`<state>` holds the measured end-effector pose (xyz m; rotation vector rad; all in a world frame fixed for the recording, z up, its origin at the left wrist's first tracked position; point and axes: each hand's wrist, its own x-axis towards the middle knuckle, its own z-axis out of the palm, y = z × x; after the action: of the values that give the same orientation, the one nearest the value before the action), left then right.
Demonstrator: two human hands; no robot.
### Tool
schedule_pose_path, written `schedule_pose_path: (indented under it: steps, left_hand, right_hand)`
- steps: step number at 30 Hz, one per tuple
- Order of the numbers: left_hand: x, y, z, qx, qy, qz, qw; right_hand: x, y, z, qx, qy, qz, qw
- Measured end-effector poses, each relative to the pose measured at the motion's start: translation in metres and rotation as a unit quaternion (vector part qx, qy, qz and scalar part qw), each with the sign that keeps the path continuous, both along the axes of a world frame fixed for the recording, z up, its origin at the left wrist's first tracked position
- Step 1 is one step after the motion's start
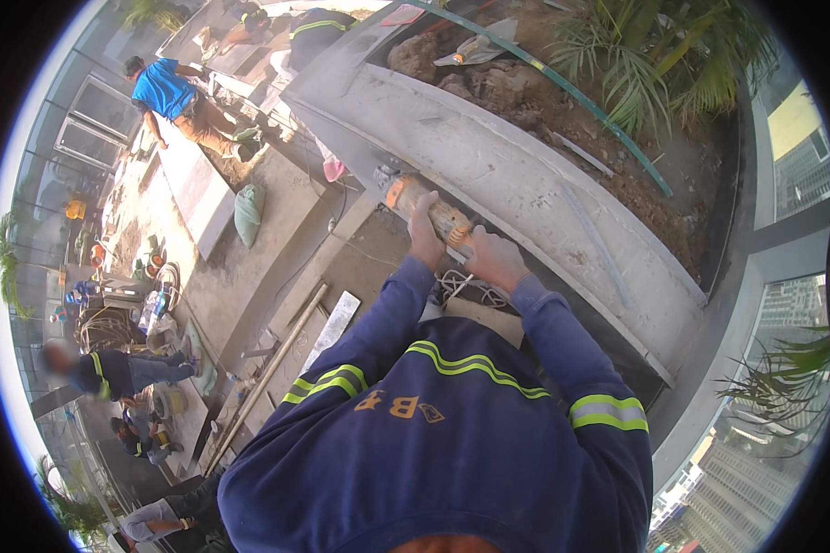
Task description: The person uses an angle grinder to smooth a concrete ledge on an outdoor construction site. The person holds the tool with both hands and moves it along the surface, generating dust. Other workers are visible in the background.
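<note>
Both my hands are wrapped around a dusty orange angle grinder (444,217), held out in front of me. My left hand (424,232) grips the body behind its grey metal head, while my right hand (494,258) closes on the rear end. The head lies against or just beside the edge of a long grey concrete planter wall (489,152); I cannot tell whether they touch. Grey dust coats the tool and my fingers. Any disc is hard to make out. A bundle of pale cable (470,293) lies under my right wrist.
Soil and palm leaves (632,69) fill the planter, crossed by a green strip (563,88). To the left lie a long pole (266,378), a stone slab (335,327) and a green sack (248,217). Several people work there, one in a blue shirt (164,89).
</note>
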<state>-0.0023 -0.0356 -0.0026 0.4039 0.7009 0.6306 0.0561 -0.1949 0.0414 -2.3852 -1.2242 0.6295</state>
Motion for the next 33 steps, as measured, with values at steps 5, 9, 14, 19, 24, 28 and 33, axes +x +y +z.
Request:
schedule_pose_path:
  steps: [5, 9, 14, 19, 24, 28, 33]
  left_hand:
    - [0.006, 0.014, -0.014, 0.002, 0.015, 0.017, 1.000]
    - [0.004, 0.004, -0.004, -0.008, 0.023, 0.017, 1.000]
    - [-0.003, -0.014, 0.012, -0.003, 0.037, 0.011, 0.999]
    - [-0.006, -0.012, 0.013, -0.011, 0.041, 0.028, 0.999]
    - [-0.002, -0.005, 0.014, -0.003, 0.038, 0.028, 0.999]
    - [0.002, 0.000, 0.007, 0.003, 0.036, 0.028, 0.999]
    - [0.000, -0.006, 0.006, 0.007, 0.042, 0.034, 0.999]
  right_hand:
    - [0.001, 0.010, -0.001, 0.000, 0.003, -0.001, 1.000]
    - [0.001, 0.002, -0.001, 0.001, 0.001, 0.003, 1.000]
    - [-0.002, -0.010, 0.010, -0.019, 0.009, 0.005, 1.000]
    - [-0.005, -0.008, 0.008, -0.011, 0.000, 0.009, 1.000]
    - [-0.001, 0.006, 0.000, -0.031, -0.013, 0.006, 0.999]
    - [0.004, 0.011, -0.007, -0.040, -0.034, 0.009, 0.999]
    - [0.005, 0.005, -0.006, -0.054, -0.017, 0.015, 0.998]
